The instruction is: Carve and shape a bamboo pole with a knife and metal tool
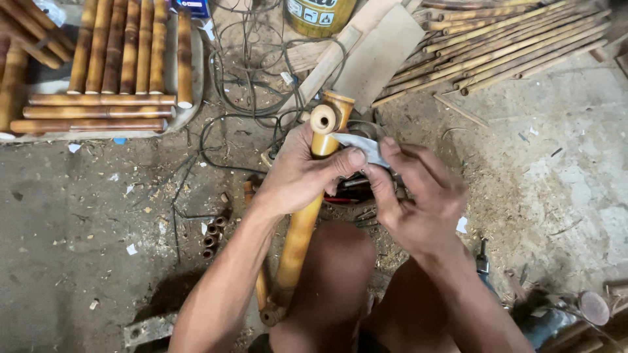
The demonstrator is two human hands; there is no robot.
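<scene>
1. Head view, the only feed I've got. Dead centre there's one long bamboo pipe [302,229] running from about 12 o'clock down to 6, with a round wooden plug-like piece [323,119] near its top end and a short bamboo cup [338,104] just behind that.
2. The left hand [302,175] is wrapped around the upper part of the pipe, fingers curled tight, thumb stretched toward the right.
3. The right hand [418,196] sits just at 3 o'clock of the pipe, thumb and fingers pinched closed on one small grey-white scrap [358,145], sandpaper or cloth, I can't tell which. The scrap touches the pipe.
4. At 10 o'clock: a tray [191,98] of cut bamboo lengths [121,46]. I count about six standing lengthwise plus three lying crosswise, with more cut off by the left edge.
5. At 2 o'clock: a loose pile of thin bamboo sticks [517,39], too many and too overlapped to count.
6. At 12 o'clock: one yellow can [320,14], top cropped off, with tangled dark wires [252,85] in front.
7. At 8 o'clock: a cluster of about four little bamboo rings [213,234].
8. The pipe's bottom end is half hidden between the knees [333,261].
</scene>
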